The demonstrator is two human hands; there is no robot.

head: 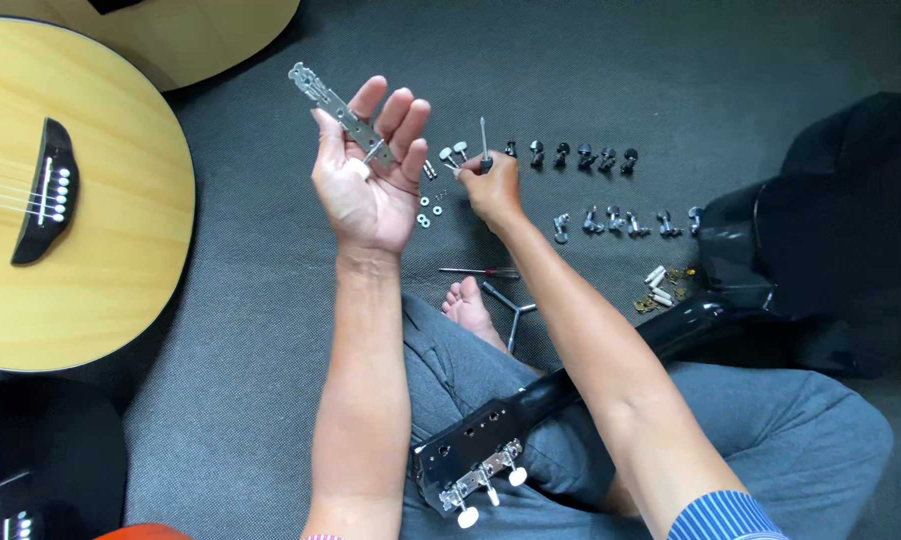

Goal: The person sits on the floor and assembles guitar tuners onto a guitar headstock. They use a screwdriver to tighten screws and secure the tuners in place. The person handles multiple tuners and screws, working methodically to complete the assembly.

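Observation:
My left hand (369, 172) is raised palm up and holds a long silver tuner plate (337, 106) that sticks out past the fingers to the upper left. My right hand (492, 186) reaches forward to the grey mat and grips a small screwdriver (485, 146) upright, beside a white-knobbed tuner (455, 154). Small washers (426, 214) lie between the hands. A black guitar headstock (473, 462) with white-knobbed tuners rests on my lap.
Two rows of loose tuning machines lie on the mat: black ones (571, 155) and chrome ones (626, 222). Also there: a red-handled screwdriver (481, 271), a Y-shaped wrench (514, 310), white pegs (659, 287), a light wooden guitar (71, 200) at left, a black guitar body (821, 240) at right.

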